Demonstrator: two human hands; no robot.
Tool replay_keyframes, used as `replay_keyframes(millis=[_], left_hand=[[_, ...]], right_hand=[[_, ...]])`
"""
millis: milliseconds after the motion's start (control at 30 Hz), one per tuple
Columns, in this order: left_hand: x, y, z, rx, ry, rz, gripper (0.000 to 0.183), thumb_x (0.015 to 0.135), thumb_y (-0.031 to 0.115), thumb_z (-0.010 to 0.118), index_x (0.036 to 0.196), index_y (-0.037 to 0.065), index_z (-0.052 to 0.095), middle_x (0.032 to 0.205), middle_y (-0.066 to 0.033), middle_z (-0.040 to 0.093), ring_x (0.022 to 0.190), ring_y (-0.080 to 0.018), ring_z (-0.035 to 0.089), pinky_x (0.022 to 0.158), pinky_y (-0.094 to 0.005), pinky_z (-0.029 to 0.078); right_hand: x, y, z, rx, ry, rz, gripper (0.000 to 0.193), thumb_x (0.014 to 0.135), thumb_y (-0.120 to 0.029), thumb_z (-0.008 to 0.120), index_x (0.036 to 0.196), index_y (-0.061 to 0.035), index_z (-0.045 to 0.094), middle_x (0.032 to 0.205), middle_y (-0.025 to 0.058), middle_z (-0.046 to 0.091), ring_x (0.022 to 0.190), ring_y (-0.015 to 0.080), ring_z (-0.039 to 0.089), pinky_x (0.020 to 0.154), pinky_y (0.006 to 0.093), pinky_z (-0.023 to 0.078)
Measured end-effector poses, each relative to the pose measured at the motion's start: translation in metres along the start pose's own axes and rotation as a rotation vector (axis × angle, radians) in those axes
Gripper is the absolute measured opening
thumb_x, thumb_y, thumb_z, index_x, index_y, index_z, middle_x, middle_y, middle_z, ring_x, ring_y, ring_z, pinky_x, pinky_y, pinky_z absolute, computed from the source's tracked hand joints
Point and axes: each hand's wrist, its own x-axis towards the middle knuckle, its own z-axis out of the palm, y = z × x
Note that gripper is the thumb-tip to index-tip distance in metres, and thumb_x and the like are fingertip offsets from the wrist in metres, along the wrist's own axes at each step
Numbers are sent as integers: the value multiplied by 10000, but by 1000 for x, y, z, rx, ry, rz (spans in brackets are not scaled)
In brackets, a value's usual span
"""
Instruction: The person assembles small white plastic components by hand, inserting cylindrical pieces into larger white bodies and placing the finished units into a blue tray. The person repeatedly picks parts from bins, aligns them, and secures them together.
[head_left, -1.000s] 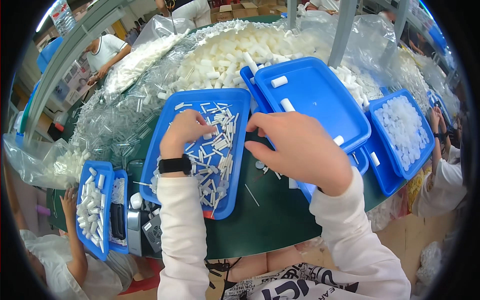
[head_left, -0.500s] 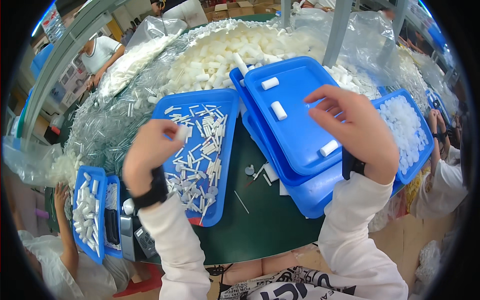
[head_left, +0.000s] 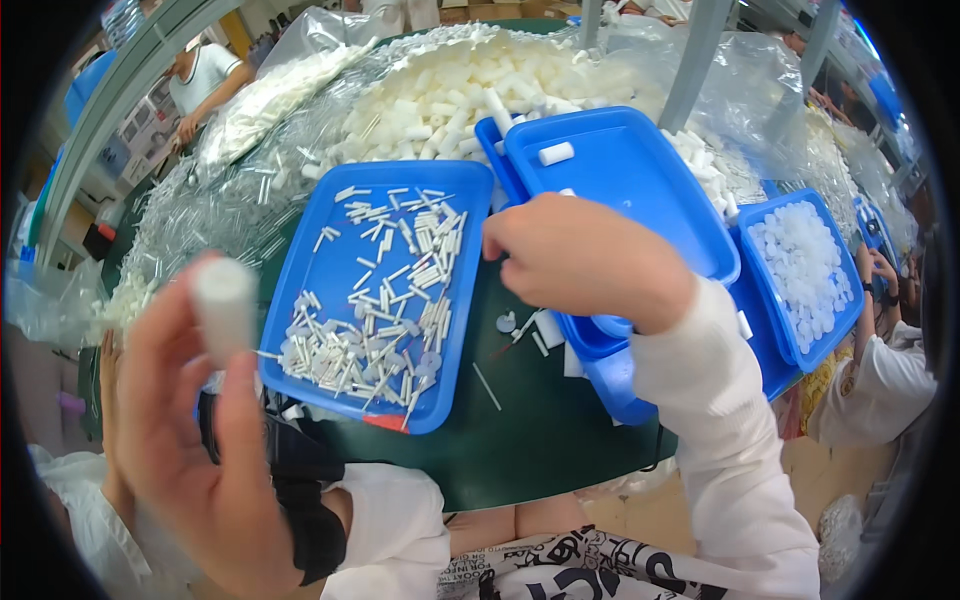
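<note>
My left hand (head_left: pixel 205 420) is raised on the left, close to the view and slightly blurred. Its thumb and fingers grip a short white cylinder (head_left: pixel 225 310) with one round end showing. My right hand (head_left: pixel 590 260) is over the gap between the trays, its fingers curled toward the left; whatever they may hold is hidden. Nearest to its fingertips lies a blue tray (head_left: pixel 475 215) with many thin white sticks (head_left: pixel 435 240) and pale discs (head_left: pixel 430 362). Under my right wrist is a stacked blue tray (head_left: pixel 640 160), where a white cylinder (head_left: pixel 557 153) lies near the far left corner.
A large heap of white cylinders (head_left: pixel 440 100) rises behind the trays, with clear tubes (head_left: pixel 215 210) to its left. At right, a blue tray (head_left: pixel 838 335) holds translucent pieces. Grey posts (head_left: pixel 695 65) stand behind. Other people work at both sides.
My left hand has moved left and up toward the view with its white cylinder. My right hand has swung left from above the stacked tray, and its fingers have curled in.
</note>
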Motion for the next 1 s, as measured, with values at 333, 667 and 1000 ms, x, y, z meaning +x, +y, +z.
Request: replay_keyframes(millis=[333, 667, 1000], left_hand=[[1, -1, -13, 129, 470, 58, 373, 886, 102, 484, 1198, -99, 449, 1135, -217, 526, 1003, -234, 563, 870, -343, 464], [42, -34, 23, -147, 33, 102, 303, 819, -27, 524, 1120, -69, 526, 1051, -141, 559, 906, -164, 569, 774, -255, 468], [51, -20, 47, -298, -324, 96, 301, 704, -119, 569, 996, -48, 588, 921, -86, 551, 828, -156, 585, 719, -240, 465]], right_hand=[[82, -55, 92, 74, -212, -383, 294, 638, -11, 580, 915, -90, 636, 919, 121, 617, 884, 285, 598, 736, 379, 476], [40, -26, 38, 276, 354, -315, 122, 754, -55, 564, 873, -30, 561, 792, 124, 606, 715, 291, 594, 632, 346, 462], [-53, -18, -20, 893, 597, -115, 136, 774, 25, 535, 888, 28, 611, 801, 42, 596, 659, 62, 506, 557, 178, 385]])
